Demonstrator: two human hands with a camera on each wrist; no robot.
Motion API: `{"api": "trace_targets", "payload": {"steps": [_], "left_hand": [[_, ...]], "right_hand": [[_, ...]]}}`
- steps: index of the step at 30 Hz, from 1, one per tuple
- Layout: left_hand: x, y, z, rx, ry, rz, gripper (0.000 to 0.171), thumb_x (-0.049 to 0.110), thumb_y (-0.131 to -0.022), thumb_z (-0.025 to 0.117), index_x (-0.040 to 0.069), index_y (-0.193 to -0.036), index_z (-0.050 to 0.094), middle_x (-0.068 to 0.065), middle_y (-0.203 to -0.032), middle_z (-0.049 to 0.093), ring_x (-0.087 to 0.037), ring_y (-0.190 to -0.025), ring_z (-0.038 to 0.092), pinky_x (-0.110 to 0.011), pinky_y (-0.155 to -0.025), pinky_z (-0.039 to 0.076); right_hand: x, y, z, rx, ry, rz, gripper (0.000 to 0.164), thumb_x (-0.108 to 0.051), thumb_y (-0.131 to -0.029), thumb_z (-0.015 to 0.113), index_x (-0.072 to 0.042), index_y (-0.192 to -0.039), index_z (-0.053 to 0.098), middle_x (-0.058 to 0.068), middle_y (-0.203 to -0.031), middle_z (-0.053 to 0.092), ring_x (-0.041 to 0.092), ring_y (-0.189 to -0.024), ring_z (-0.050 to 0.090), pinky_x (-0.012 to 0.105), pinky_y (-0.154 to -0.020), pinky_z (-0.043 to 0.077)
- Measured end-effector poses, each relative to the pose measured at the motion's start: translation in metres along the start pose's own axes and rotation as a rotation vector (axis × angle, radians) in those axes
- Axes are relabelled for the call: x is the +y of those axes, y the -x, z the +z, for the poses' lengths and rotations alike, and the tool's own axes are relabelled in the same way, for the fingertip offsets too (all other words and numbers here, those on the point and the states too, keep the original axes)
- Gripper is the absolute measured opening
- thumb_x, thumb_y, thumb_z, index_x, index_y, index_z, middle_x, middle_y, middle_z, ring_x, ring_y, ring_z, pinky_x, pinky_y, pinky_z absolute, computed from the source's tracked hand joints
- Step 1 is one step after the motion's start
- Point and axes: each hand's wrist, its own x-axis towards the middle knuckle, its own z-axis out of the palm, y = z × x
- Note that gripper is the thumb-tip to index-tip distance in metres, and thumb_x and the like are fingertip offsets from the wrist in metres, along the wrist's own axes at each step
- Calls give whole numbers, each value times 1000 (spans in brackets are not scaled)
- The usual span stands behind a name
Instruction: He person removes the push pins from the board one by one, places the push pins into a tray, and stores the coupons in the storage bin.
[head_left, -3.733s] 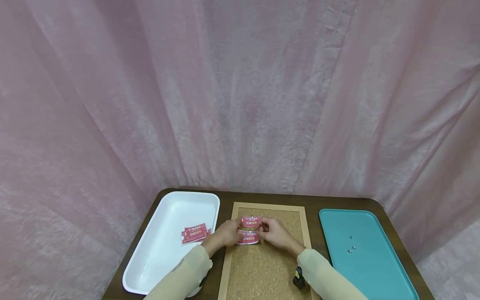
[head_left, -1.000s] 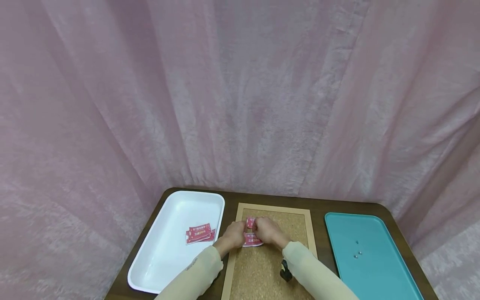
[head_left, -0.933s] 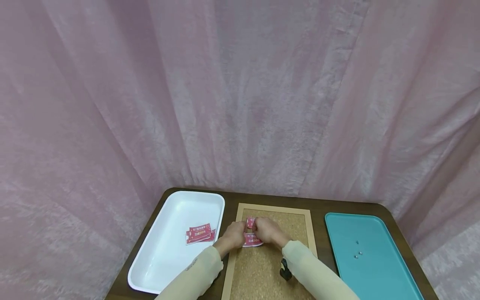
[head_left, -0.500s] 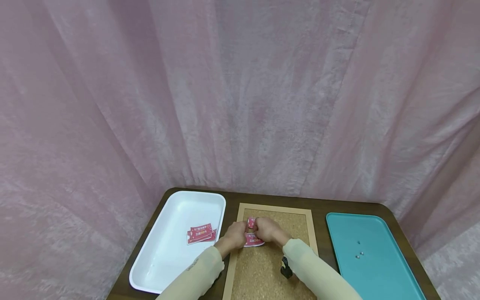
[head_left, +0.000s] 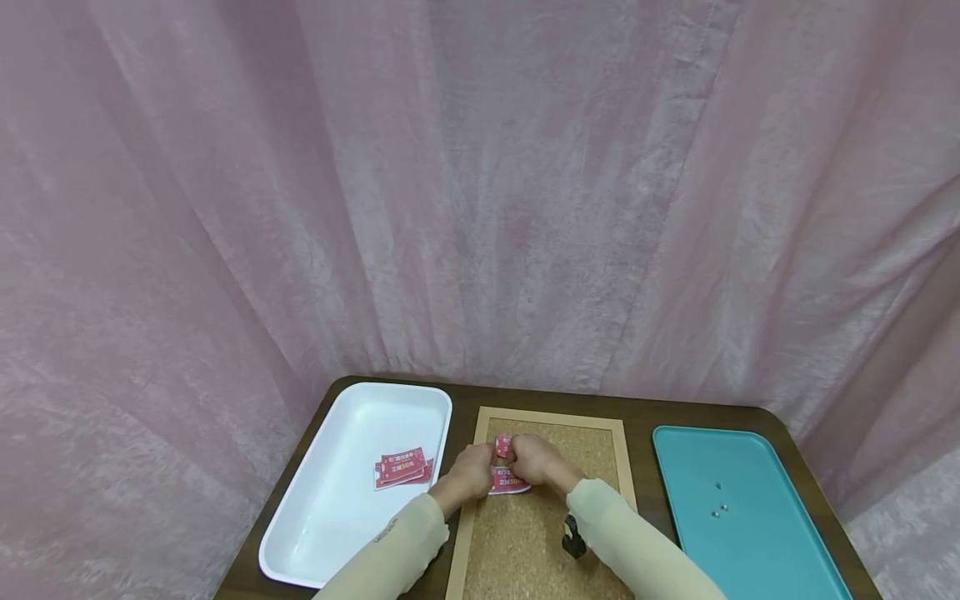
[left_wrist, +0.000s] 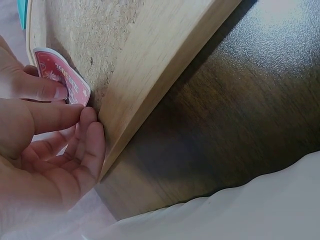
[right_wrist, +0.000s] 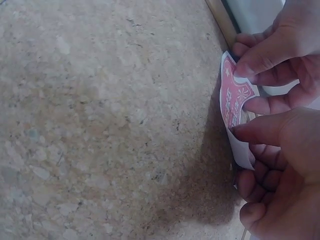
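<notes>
Since the earlier head view, the two hands have drawn closer together. The left hand [head_left: 472,471] pinches the left end of a red coupon [right_wrist: 233,97], and the right hand [head_left: 536,460] grasps its other end. Two coupons show between the hands above the cork board [head_left: 525,546]; which one is pinched cannot be told. Left of the left hand, the white tray [head_left: 315,508] holds more coupons; well right of the right hand is the teal tray [head_left: 750,550].

Left hand [head_left: 474,468] and right hand [head_left: 534,458] holding red coupon [head_left: 507,482], corkboard [head_left: 517,546] beneath, white tray [head_left: 322,517] left, teal tray [head_left: 757,550] right.
</notes>
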Motion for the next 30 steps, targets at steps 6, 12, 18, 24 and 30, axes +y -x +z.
{"api": "trace_targets", "payload": {"steps": [6, 12, 18, 24, 30], "left_hand": [[-1, 0, 1, 19, -13, -3, 21, -13, -78, 66, 5, -90, 63, -3, -76, 59, -18, -68, 52, -33, -63, 46], [-11, -7, 8, 15, 17, 27, 22, -11, -76, 67, 7, -87, 61, -5, -78, 63, -20, -68, 55, -36, -61, 48], [-37, -25, 34, 47, -40, 54, 23, -6, -75, 66, 13, -85, 59, -3, -79, 63, -19, -68, 56, -37, -60, 49], [-3, -1, 2, 26, 13, 21, 22, -13, -75, 66, 5, -85, 60, -6, -76, 60, -21, -67, 53, -35, -60, 47], [1, 3, 0, 35, -14, 10, 21, -13, -77, 66, 4, -89, 63, -3, -75, 59, -19, -67, 51, -33, -60, 46]], "right_hand": [[-1, 1, -3, 26, -10, 5, 23, -3, -86, 74, -14, -69, 64, -4, -64, 57, 12, -60, 50, 27, -53, 39], [-3, 1, -4, 24, -17, 16, 26, 0, -87, 72, -12, -67, 60, -3, -63, 52, 13, -58, 48, 27, -52, 37], [-5, 1, -2, 41, 38, -19, 25, 0, -90, 71, -11, -70, 60, -1, -66, 55, 14, -63, 49, 29, -58, 44], [-11, 5, -4, 54, 52, -33, 27, 2, -90, 69, -10, -69, 58, 0, -65, 54, 15, -63, 49, 31, -58, 44], [-14, 6, -5, 45, 52, -26, 28, 2, -92, 69, -11, -70, 58, -2, -66, 53, 13, -63, 48, 29, -59, 43]]}}
